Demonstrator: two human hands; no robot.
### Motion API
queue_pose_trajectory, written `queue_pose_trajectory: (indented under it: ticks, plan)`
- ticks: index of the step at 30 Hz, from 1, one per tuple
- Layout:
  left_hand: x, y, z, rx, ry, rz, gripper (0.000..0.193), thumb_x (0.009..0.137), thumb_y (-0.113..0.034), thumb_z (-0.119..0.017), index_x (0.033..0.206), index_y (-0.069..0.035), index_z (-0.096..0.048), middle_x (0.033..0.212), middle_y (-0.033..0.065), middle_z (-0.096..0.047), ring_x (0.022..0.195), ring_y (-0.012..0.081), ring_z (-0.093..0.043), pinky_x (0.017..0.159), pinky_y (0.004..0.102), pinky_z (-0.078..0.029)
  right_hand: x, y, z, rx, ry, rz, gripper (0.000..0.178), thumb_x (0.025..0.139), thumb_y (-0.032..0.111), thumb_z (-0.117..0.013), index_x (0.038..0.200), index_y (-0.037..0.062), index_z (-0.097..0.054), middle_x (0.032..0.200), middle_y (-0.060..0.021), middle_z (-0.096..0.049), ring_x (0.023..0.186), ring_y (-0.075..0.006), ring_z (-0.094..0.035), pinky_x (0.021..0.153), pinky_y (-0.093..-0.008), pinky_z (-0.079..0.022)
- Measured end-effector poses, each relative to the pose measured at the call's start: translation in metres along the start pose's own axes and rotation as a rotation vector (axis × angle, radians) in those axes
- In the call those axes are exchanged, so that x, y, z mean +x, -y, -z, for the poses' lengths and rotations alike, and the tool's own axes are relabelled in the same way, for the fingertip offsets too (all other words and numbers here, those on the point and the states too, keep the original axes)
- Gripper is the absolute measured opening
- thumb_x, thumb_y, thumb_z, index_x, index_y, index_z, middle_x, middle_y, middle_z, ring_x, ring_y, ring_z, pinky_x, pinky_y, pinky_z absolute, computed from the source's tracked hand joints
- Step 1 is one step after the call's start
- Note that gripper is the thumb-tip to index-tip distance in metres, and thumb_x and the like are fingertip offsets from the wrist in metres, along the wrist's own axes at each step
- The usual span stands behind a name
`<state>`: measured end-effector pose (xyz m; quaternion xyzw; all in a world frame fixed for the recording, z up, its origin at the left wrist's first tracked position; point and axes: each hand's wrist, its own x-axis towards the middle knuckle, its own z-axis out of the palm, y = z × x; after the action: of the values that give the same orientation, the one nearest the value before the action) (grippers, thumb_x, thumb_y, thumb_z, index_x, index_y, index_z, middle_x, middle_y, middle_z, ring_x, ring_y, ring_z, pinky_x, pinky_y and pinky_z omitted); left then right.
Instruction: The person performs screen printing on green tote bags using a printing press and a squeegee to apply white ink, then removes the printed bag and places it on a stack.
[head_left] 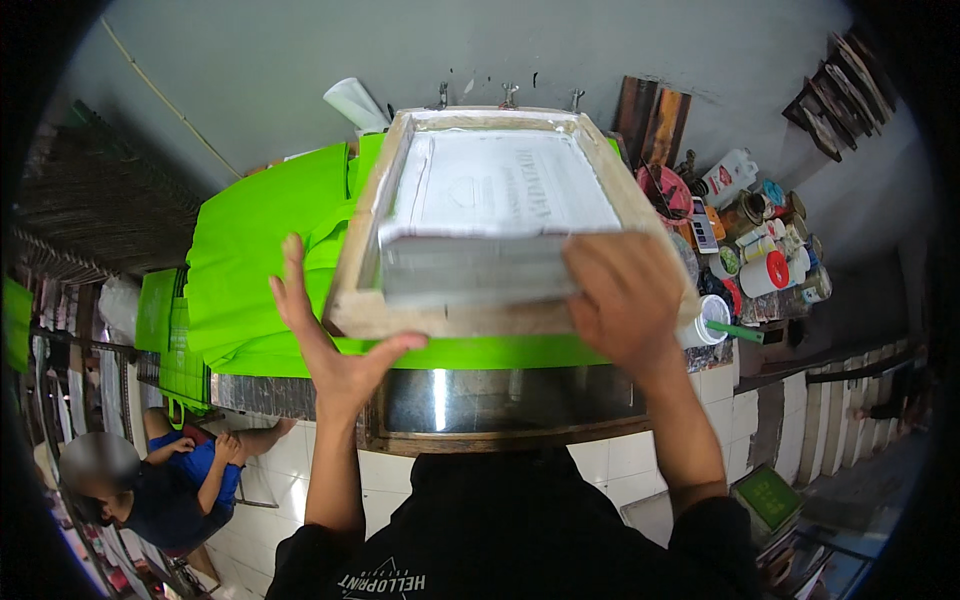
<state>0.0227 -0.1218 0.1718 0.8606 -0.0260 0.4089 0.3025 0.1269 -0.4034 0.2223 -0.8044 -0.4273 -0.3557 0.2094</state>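
1. A plain grey wall fills the view from ten to one o'clock.
2. The worktable's front edge is shiny metal (it catches a bright streak of light), with white tiling below it toward seven o'clock.
3. At three o'clock a side shelf is crowded with jars and bottles.
4. At one o'clock wooden frames hang on the wall.
5. At eight o'clock a seated person rests on the floor.
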Motion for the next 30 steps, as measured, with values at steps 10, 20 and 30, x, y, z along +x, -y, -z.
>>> queue_pose_trajectory:
  ticks: [10, 20, 30]
  plan:
    - [-0.021, 0.135, -0.019, 0.329, 0.659, 1.127, 0.054, 0.095, -0.047, -0.065, 0.118, 0.003, -0.067, 0.099, 0.0157, -0.069, 0.094, 0.0217, -0.064, 0.087, 0.0310, -0.047, 0.167, -0.058, 0.036, -0.168, 0.038, -0.188, 0.034, 0.090, 0.035, -0.069, 0.092, 0.0013, -0.072, 0.076, -0.0179, -0.068, 0.070, -0.0383, -0.065, 0.066, -0.0461, -0.049]
    - [-0.042, 0.228, 0.094, -0.160, 0.079, 0.874, 0.016, 0.094, -0.014, -0.072, 0.080, -0.008, -0.066, 0.074, -0.0089, -0.054, 0.068, 0.0050, -0.045, 0.066, 0.0227, -0.037, 0.247, -0.097, 0.032, -0.012, 0.080, -0.296, 0.037, 0.087, 0.032, -0.074, 0.103, -0.0017, -0.076, 0.087, -0.0181, -0.076, 0.077, -0.0279, -0.070, 0.076, -0.0403, -0.054]
    - [-0.019, 0.268, 0.160, 0.707, -0.166, 0.419, 0.039, 0.092, -0.024, -0.073, 0.121, 0.000, -0.067, 0.123, 0.0208, -0.068, 0.116, 0.0382, -0.062, 0.103, 0.0448, -0.046, 0.262, -0.121, 0.021, 0.101, 0.013, -0.300, 0.030, 0.086, 0.022, -0.075, 0.099, -0.0062, -0.075, 0.079, -0.0132, -0.074, 0.071, -0.0165, -0.065, 0.070, -0.0346, -0.052]
